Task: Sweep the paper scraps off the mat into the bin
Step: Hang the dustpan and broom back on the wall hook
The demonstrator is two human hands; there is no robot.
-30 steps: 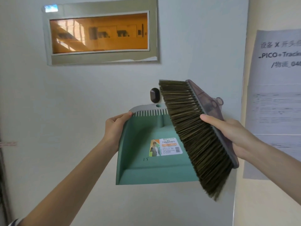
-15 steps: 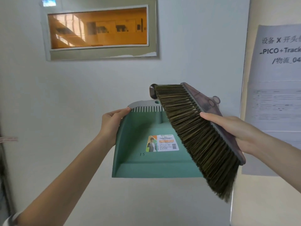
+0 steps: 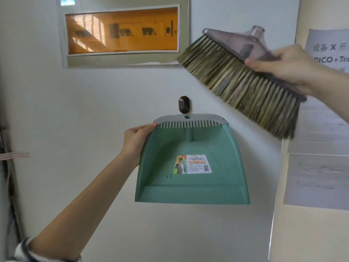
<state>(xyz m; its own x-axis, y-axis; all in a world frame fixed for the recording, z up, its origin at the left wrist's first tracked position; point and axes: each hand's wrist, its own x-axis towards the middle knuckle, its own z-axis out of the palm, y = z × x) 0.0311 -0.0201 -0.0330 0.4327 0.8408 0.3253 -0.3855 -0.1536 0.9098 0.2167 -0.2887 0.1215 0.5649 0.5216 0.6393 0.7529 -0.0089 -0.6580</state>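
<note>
Separation is the news: half a second ago the broom head (image 3: 241,72) lay slanted across the right side of the dustpan (image 3: 190,167) and hid the wall hook (image 3: 184,104); now it rides above and to the right of the hook, blurred with motion, and the hook stands uncovered; the dustpan keeps its place just below the hook, its hanging hole (image 3: 187,116) under the hook and not on it. We judge both tools free of the wall and of each other, so the fetching is nearly done and the sweeping not yet begun; the paper scraps, the mat and the bin are nowhere in view.

Our left hand (image 3: 136,142) grasps the dustpan by its upper left edge, below and left of the hook, thumb lying along the rim toward the comb teeth; our right hand (image 3: 289,67), well right of the hook and above it, clasps the plastic block of the broom head, thumb on the bristle side; no pole shows in its socket.

Edges to mind: the jutting wall corner (image 3: 279,167) right of the hook, hung with paper notices (image 3: 321,129), which the bristle tips come close to; the framed electrical panel (image 3: 122,33) above and left of the hook; the wall close behind the pan. Open room lies below and left of the hook, and back toward us.
</note>
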